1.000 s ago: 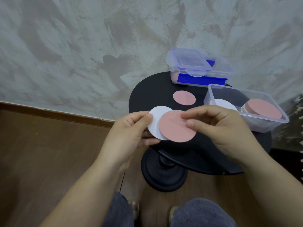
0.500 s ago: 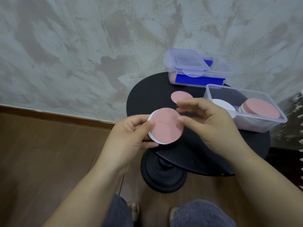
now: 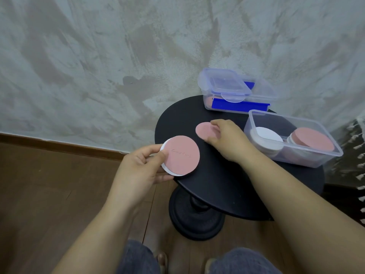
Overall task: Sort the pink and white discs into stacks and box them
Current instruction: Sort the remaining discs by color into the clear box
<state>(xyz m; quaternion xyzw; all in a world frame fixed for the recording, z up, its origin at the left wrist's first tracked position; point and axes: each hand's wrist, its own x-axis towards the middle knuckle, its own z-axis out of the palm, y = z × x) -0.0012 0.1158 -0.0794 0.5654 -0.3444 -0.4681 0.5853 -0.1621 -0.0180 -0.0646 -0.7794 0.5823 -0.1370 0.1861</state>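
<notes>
The left hand (image 3: 142,167) pinches a pink disc (image 3: 181,155), stacked on a white disc (image 3: 164,148), at their 8 o'clock edge, over the table's (image 3: 217,180) 9 o'clock rim. The right hand (image 3: 227,139) nips a second pink disc (image 3: 203,129), lying flat on the table, at its 3 o'clock edge.

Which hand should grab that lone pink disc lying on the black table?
Right. The right hand has its fingers on the lone pink disc, while the left hand is busy holding a pink and white pair.

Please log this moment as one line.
left hand: pinches pink-on-white pair | right hand: pinches loose pink disc | open box: white stack, pink stack
</notes>
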